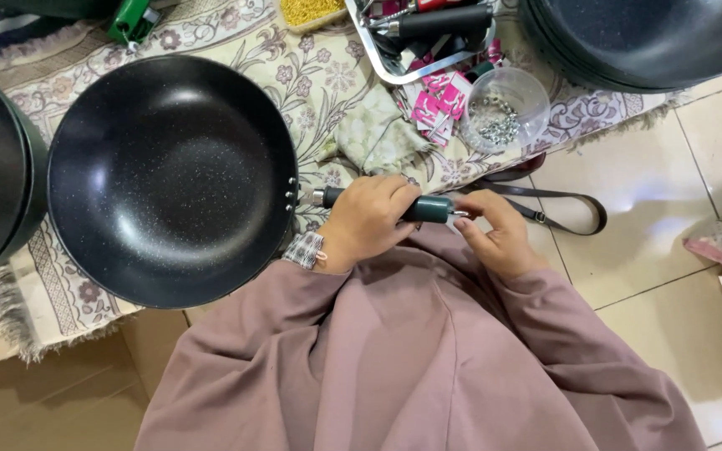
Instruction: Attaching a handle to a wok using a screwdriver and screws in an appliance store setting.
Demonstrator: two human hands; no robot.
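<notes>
Left hand (pixel 369 219) wraps the dark green handle (pixel 428 209), fingers closed over it. Right hand (pixel 499 234) pinches at the handle's end, fingertips closed on the tip. Handle runs straight into the black pan (pixel 169 179), which rests on the patterned rug (pixel 311 75). Beyond: clear cup of screws (pixel 503 108), pink packets (pixel 443 88), metal tray (pixel 411 38), more stacked pans (pixel 645 38).

home floor workspace | patterned rug (pixel 311 75) on tiled floor (pixel 678 276) | stacked pans (pixel 653 33), screw tub (pixel 503 108)
</notes>
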